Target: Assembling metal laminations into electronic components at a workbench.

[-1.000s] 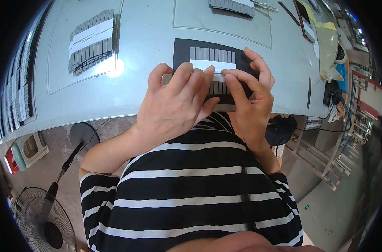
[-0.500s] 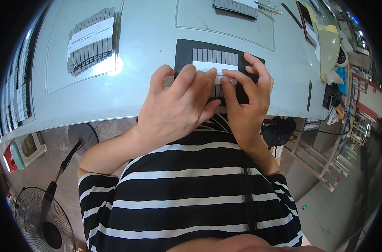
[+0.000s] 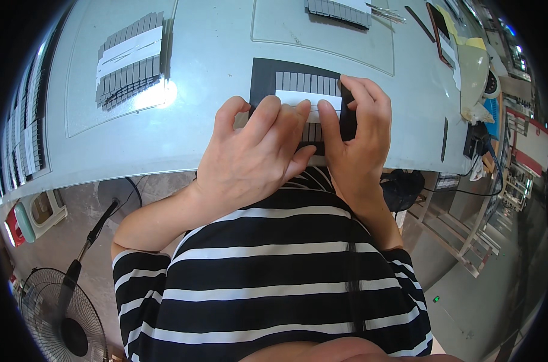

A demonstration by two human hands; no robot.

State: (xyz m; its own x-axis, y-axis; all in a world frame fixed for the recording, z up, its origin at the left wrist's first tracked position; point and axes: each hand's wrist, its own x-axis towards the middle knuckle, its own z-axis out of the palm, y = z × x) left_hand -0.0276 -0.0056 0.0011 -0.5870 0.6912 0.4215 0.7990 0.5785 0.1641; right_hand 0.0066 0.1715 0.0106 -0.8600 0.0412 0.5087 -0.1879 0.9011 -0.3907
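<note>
Black mat [image 3: 263, 75], grey strips [image 3: 307, 81]

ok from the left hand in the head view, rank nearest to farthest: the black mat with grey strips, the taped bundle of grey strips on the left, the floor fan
1. Black mat with grey strips: under the left hand fingertips, on the table.
2. Taped bundle of grey strips: up and to the left on the table.
3. Floor fan: far down-left, on the floor.

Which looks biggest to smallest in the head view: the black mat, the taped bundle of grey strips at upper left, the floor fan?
1. Floor fan, though nearness and fisheye make this unsure.
2. Black mat, partly under the hands.
3. Taped bundle of grey strips, close to the mat.
</note>
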